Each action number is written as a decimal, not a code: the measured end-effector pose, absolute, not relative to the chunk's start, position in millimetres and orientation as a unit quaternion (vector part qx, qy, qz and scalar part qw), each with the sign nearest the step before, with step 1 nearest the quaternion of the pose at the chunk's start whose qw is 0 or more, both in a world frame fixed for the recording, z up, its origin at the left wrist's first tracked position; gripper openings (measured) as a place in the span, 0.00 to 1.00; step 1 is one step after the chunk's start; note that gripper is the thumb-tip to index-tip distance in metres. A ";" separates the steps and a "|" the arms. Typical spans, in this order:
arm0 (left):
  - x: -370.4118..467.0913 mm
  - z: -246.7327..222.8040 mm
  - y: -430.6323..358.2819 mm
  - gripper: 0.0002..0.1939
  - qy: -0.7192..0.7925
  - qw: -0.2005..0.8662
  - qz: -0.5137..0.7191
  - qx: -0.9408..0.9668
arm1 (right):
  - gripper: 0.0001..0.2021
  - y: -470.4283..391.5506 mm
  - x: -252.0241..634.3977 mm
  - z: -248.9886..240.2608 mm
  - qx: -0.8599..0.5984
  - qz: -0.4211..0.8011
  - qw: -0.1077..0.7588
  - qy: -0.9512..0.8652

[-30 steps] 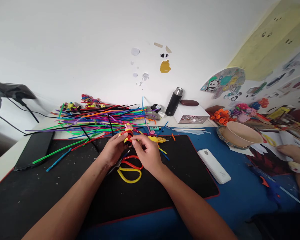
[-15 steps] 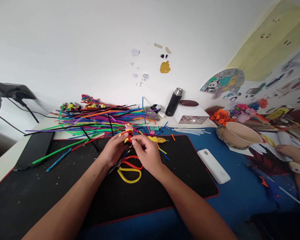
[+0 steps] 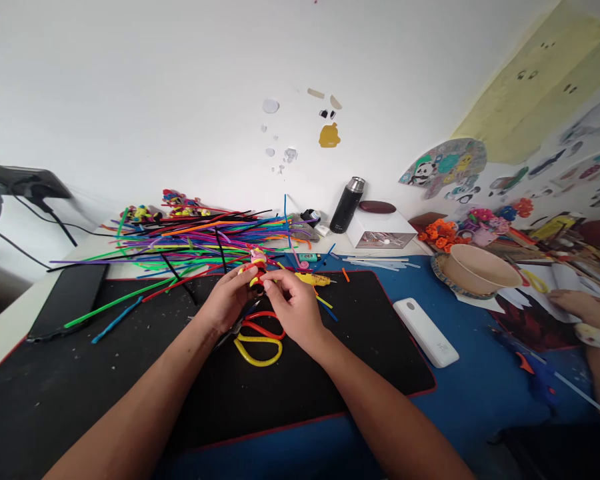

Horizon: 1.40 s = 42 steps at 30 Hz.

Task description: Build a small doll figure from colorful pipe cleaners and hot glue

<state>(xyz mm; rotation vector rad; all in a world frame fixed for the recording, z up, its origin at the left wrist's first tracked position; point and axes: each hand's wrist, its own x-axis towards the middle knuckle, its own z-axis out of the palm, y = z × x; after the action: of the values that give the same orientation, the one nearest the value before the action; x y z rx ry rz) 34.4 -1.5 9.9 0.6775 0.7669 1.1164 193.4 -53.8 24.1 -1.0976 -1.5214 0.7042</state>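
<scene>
A small figure (image 3: 258,256) in pink, yellow, red and black is held upright between both hands above the black mat (image 3: 375,347). My left hand (image 3: 229,300) grips its left side with thumb and fingers. On the other side, the fingertips of my right hand (image 3: 295,305) are pinched on its lower part. Under the hands lie scissors (image 3: 258,351) with one red and one yellow handle loop. A yellow glue gun (image 3: 314,279) rests just beyond my right hand, partly hidden.
Colourful pipe cleaners (image 3: 205,233) are heaped along the wall. A phone (image 3: 70,300) lies left, a white power bank (image 3: 427,332) right. Behind stand a black bottle (image 3: 347,207) and a white box (image 3: 383,230). Another person's hand (image 3: 575,303) is at far right, near a bowl (image 3: 480,270).
The view has shifted very slightly. Both hands keep hold of the figure with almost no movement.
</scene>
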 end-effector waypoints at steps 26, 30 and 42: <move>30.3 11.4 0.9 0.13 0.291 0.756 0.511 0.288 | 0.09 -56.9 191.9 24.3 -0.436 0.352 0.568 -0.603; 30.0 11.5 1.2 0.13 0.293 0.753 0.512 0.291 | 0.09 -55.8 190.6 20.1 -0.441 0.354 0.563 -0.603; 30.3 14.1 0.1 0.16 0.293 0.758 0.512 0.279 | 0.09 -55.8 190.6 21.5 -0.446 0.351 0.558 -0.605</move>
<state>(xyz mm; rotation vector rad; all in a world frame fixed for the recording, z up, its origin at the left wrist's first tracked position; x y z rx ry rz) 30.3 0.1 14.1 0.6072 0.6380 1.1147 190.6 -55.8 21.5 -1.0529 -1.4280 0.8274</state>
